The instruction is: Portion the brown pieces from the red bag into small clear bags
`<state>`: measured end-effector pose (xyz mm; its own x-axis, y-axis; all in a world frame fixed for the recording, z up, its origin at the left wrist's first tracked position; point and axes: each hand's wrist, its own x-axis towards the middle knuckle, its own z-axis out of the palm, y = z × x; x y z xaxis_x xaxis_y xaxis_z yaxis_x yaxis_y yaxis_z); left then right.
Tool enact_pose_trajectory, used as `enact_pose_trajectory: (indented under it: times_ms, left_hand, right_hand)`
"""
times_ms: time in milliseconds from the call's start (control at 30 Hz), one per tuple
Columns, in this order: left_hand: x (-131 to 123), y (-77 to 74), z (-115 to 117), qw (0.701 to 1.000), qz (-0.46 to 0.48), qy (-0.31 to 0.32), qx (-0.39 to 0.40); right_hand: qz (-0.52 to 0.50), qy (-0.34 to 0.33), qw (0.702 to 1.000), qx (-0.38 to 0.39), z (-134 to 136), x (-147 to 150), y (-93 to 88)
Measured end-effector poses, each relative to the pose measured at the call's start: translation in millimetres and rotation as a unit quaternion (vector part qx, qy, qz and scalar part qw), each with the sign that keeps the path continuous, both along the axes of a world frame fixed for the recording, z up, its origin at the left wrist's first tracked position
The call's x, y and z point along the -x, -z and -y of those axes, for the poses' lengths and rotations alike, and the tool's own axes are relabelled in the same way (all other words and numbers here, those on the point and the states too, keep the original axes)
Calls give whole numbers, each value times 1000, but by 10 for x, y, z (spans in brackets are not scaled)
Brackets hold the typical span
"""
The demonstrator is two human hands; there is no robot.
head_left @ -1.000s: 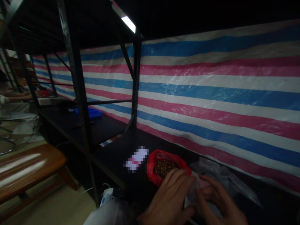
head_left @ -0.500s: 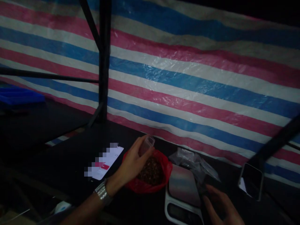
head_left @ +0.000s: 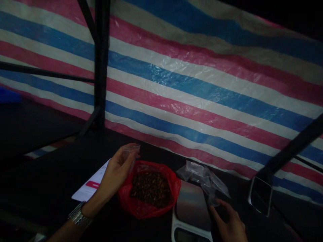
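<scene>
since half a second ago, the left hand (head_left: 116,169) has drawn away from over the red bag's contents toward 10 o'clock, baring more of them; the right hand (head_left: 228,218) has stayed by the scale's right edge. taking the red plastic bag (head_left: 126,201) as the clock's centre: it sits open on the black tabletop (head_left: 106,144), mouth up, with small brown pieces (head_left: 151,190) inside. at its 10 o'clock the left hand's thumb and fingers are closed on a clear plastic piece (head_left: 134,147), held by the rim. a metal-banded watch (head_left: 80,215) circles that wrist, between 8 and 9 o'clock. at 9 o'clock a white panel with a pink block (head_left: 85,191) lies partly behind the forearm. between 3 and 4 o'clock is the scale (head_left: 193,205), just beside the red bag. farther out, near 4 o'clock, the right hand's thumb and fingers curve toward the end of the clear bags (head_left: 199,173), which lie between 2 and 3; too dark to tell whether they grip. at 3 o'clock, well apart, a phone (head_left: 260,196) stands tilted. at 12 rises a striped sheet (head_left: 191,90).
</scene>
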<state>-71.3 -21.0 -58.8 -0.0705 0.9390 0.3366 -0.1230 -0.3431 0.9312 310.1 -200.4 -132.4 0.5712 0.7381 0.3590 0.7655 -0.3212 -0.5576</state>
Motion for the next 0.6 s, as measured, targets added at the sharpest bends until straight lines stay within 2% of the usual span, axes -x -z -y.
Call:
enact_pose_trajectory:
  times_ms: [100, 167, 267, 333, 400, 467, 600]
  left_hand:
    - [68, 85, -60, 999, -24, -31, 10]
    - [77, 149, -67, 998, -50, -40, 9]
    - [23, 226, -28, 994, -100, -33, -1]
    - [-41, 255, 11, 990, -138, -17, -9]
    - [-105, 276, 35, 984, -177, 1, -17]
    - [-157, 300, 32, 977, -212, 6, -24]
    - [-234, 357, -21, 970, -237, -46, -23]
  right_hand:
    - [15, -44, 998, -41, -173, 197, -175]
    - [74, -131, 986, -67, -355, 529, -364]
    - [204, -302, 930, -54, -658, 1132, -646]
    - [283, -362, 888, -22, -827, 1438, -754]
    - [347, -359, 867, 11, -941, 1595, -773]
    - [386, -338, 858, 36, -1001, 1624, -727]
    - [417, -309, 852, 68, -1028, 1551, -612]
